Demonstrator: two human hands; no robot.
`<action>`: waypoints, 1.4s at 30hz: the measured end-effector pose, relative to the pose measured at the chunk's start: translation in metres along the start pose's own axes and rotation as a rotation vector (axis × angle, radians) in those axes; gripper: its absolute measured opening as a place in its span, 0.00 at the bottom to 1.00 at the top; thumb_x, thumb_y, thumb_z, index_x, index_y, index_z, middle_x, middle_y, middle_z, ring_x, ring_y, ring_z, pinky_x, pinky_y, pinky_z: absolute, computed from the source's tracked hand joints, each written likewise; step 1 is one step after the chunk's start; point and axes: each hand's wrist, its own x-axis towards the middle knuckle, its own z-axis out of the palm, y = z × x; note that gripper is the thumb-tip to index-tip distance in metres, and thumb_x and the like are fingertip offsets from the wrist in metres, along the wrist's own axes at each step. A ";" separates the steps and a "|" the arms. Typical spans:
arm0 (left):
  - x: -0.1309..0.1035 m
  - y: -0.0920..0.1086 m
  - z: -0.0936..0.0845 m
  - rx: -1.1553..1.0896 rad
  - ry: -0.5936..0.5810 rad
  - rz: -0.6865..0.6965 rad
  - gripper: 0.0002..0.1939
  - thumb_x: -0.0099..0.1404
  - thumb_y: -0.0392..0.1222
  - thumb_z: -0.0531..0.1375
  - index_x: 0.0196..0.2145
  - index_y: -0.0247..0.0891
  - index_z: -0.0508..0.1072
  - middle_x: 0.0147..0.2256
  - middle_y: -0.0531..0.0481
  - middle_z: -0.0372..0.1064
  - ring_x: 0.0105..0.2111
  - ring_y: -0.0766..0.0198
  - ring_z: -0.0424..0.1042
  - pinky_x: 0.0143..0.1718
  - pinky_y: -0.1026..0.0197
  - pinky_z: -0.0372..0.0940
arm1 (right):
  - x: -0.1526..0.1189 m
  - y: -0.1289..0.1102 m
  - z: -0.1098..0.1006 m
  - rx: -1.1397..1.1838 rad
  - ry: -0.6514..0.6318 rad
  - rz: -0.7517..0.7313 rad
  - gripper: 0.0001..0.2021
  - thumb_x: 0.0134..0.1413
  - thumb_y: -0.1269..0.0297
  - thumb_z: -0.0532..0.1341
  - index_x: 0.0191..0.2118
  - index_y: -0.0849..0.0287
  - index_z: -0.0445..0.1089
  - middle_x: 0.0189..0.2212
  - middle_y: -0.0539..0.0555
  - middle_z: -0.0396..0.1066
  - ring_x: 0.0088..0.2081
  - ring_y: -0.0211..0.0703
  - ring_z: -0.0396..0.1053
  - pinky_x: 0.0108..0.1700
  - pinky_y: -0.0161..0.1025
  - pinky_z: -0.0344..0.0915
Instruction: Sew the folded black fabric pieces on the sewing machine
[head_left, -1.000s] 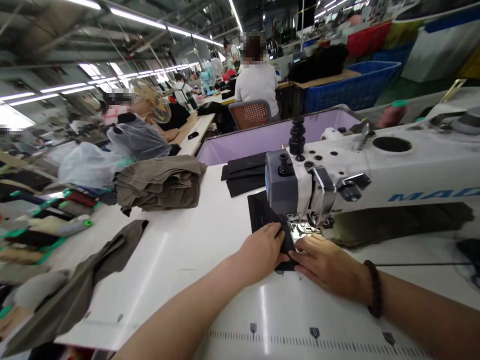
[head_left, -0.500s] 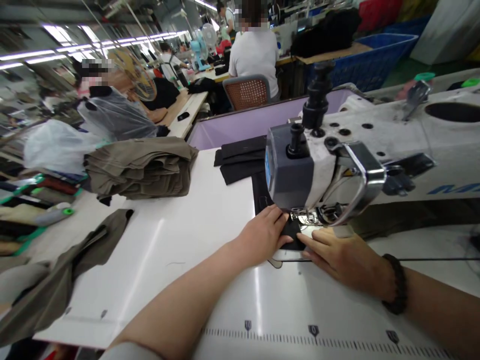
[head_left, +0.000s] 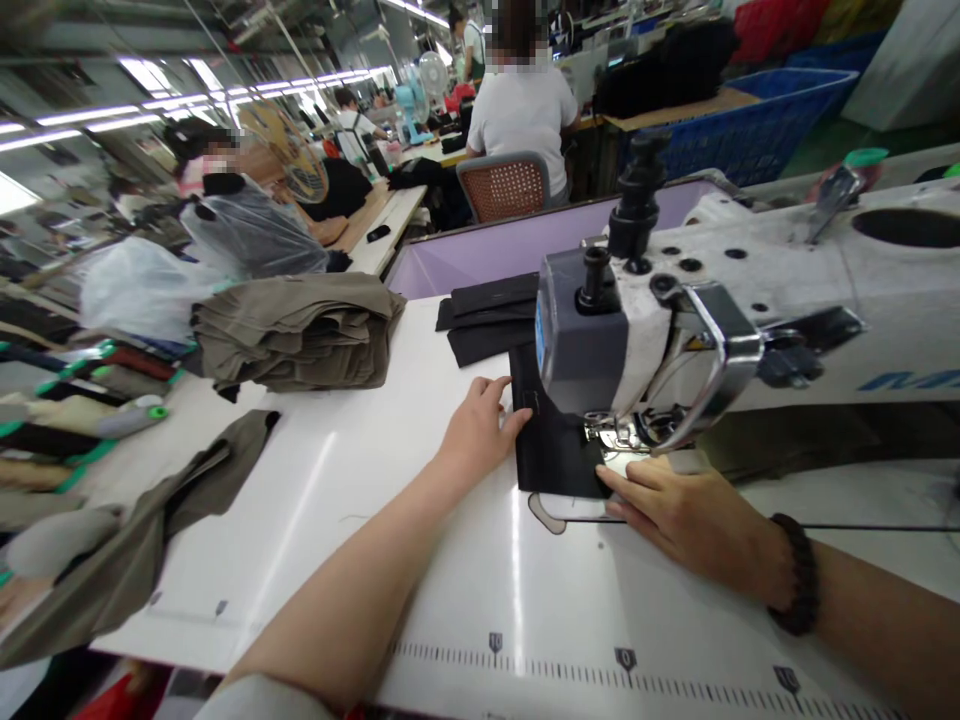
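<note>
A black fabric piece lies flat on the white table, its right edge at the needle area of a sewing machine. My left hand is at the fabric's left edge, thumb and fingers apart, fingertips touching the edge. My right hand rests in front of the presser foot, its fingers stretched out and one fingertip on the fabric's lower right corner. Further back on the table lie folded black pieces, partly behind the machine head.
A stack of olive-brown fabric stands at the table's back left. A loose brown piece hangs over the left side near thread cones. Beyond a purple panel, a person in white sits on a chair; a blue crate is behind.
My left hand has moved left and back, away from the needle area to the fabric's left edge, uncovering more of the fabric. My right hand has barely moved. The view has shifted slightly.
</note>
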 end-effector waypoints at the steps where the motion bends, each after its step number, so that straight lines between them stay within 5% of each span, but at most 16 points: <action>1: 0.003 -0.003 -0.002 -0.141 -0.056 -0.102 0.17 0.60 0.38 0.58 0.47 0.32 0.64 0.36 0.46 0.65 0.32 0.62 0.69 0.37 0.54 0.67 | 0.000 0.000 0.000 -0.002 -0.001 -0.003 0.11 0.56 0.67 0.53 0.41 0.63 0.69 0.28 0.52 0.71 0.28 0.36 0.68 0.28 0.34 0.61; 4: 0.007 -0.006 -0.007 -0.582 -0.217 -0.282 0.22 0.58 0.37 0.58 0.51 0.33 0.60 0.30 0.52 0.64 0.23 0.68 0.67 0.25 0.62 0.67 | 0.000 0.001 0.000 0.006 -0.021 -0.017 0.12 0.58 0.66 0.52 0.42 0.62 0.69 0.29 0.52 0.71 0.29 0.36 0.68 0.30 0.34 0.62; 8: 0.006 -0.007 -0.009 -0.797 -0.283 -0.279 0.32 0.54 0.35 0.61 0.55 0.35 0.54 0.25 0.56 0.62 0.22 0.71 0.65 0.21 0.67 0.65 | 0.001 0.000 0.001 0.018 -0.043 -0.077 0.14 0.60 0.63 0.49 0.42 0.62 0.69 0.26 0.52 0.69 0.27 0.36 0.66 0.29 0.34 0.60; 25: -0.008 -0.010 -0.007 -0.558 -0.218 -0.300 0.42 0.51 0.27 0.61 0.60 0.39 0.48 0.15 0.66 0.54 0.15 0.73 0.60 0.19 0.70 0.62 | -0.004 -0.012 0.002 -0.120 -0.074 -0.124 0.15 0.59 0.65 0.50 0.44 0.66 0.68 0.25 0.54 0.68 0.27 0.41 0.64 0.29 0.39 0.59; 31: -0.006 -0.007 -0.009 -0.179 -0.223 -0.160 0.35 0.52 0.29 0.62 0.56 0.40 0.58 0.17 0.63 0.58 0.18 0.71 0.63 0.23 0.69 0.60 | 0.001 -0.014 0.000 -0.085 -0.020 -0.125 0.16 0.60 0.69 0.45 0.39 0.66 0.69 0.46 0.63 0.67 0.36 0.42 0.67 0.34 0.41 0.65; 34: -0.005 -0.002 -0.013 0.079 -0.237 -0.049 0.24 0.54 0.32 0.62 0.49 0.40 0.67 0.21 0.58 0.61 0.24 0.67 0.66 0.28 0.65 0.62 | 0.001 -0.013 0.001 -0.082 -0.042 -0.117 0.13 0.58 0.70 0.48 0.40 0.64 0.69 0.47 0.60 0.68 0.36 0.42 0.68 0.35 0.40 0.66; 38: -0.006 0.011 -0.012 0.362 -0.192 0.280 0.15 0.56 0.33 0.61 0.44 0.37 0.72 0.40 0.46 0.65 0.42 0.58 0.67 0.42 0.59 0.64 | 0.001 -0.014 0.000 -0.091 -0.049 -0.092 0.11 0.55 0.69 0.52 0.41 0.63 0.69 0.46 0.58 0.69 0.33 0.41 0.69 0.32 0.39 0.65; 42: -0.009 0.025 0.001 0.355 -0.386 0.577 0.12 0.64 0.37 0.55 0.44 0.33 0.70 0.45 0.45 0.65 0.48 0.59 0.65 0.50 0.60 0.61 | 0.000 -0.012 -0.001 -0.086 -0.063 -0.082 0.12 0.57 0.68 0.51 0.42 0.63 0.69 0.46 0.59 0.69 0.33 0.42 0.69 0.32 0.40 0.65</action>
